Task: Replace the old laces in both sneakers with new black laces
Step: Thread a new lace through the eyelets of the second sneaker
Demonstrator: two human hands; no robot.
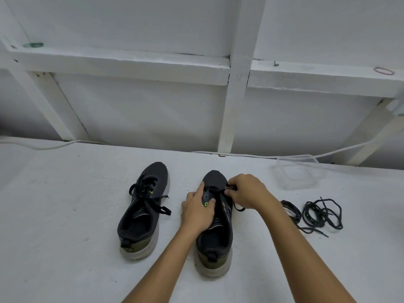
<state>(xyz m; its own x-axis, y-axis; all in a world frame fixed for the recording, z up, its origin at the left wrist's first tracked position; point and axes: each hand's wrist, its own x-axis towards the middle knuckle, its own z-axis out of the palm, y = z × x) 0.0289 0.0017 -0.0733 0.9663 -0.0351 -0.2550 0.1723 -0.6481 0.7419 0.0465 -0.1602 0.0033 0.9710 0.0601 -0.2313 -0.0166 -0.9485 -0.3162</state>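
Pinching the lace [232, 188] — right hand [247, 191]; left hand [197, 212] grips sneaker [215, 232].

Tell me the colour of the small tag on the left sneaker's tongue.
Neon yellow-green tag on the left sneaker, clearest in the head view.

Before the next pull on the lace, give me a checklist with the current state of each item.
1. Right sneaker steadied: ok, the left hand grips its tongue area.
2. Lace gripped: ok, the right hand pinches a black lace near the toe-end eyelets.
3. Whether that lace is old or new: cannot tell.
4. Spare laces within reach: ok, loose black laces lie on the table right of the right sneaker.
5. Left sneaker clear of the work: ok, it stands apart to the left, laced, with loose ends.
6. Eyelets free: cannot tell, both hands cover them.
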